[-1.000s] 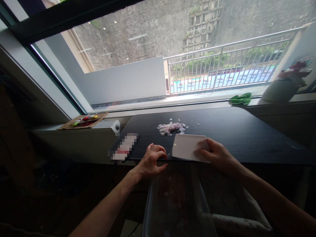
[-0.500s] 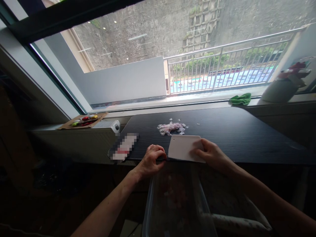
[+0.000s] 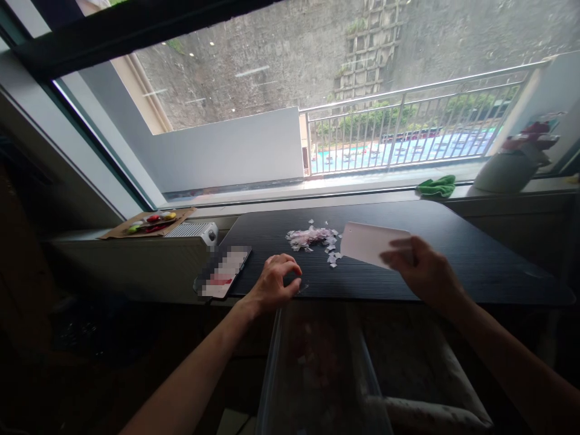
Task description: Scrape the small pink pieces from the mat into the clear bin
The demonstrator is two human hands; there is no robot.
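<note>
Daylight from the wide window [image 3: 272, 90] falls on the dark desk [image 3: 453, 241], whose near edge runs crosswise in front of the person. Just below that edge is a clear plastic bin [image 3: 270, 374], pale bits [image 3: 308, 359] dimly visible inside. The right hand [image 3: 426, 272], slightly blurred, grips a pale flat card [image 3: 365, 243] by its right end; the left hand [image 3: 275, 283] is loosely curled, with a gap between thumb and forefinger and nothing visible in its grasp. The card's long axis runs left to right, sloping a little toward the grip, and its free left end faces the pile of paper scraps [image 3: 310, 238]; whether its lower edge touches the desk cannot be told. The pile lies on the desk, stretched side to side and farther from the person than either hand: ahead of the left hand and a little to its right, and leftward of the right hand, with the card between. The left hand is the nearer one. Smallest, a short trail of scraps [image 3: 333, 260] leads from the pile's right end toward the near edge, just beside the card's left end.
</note>
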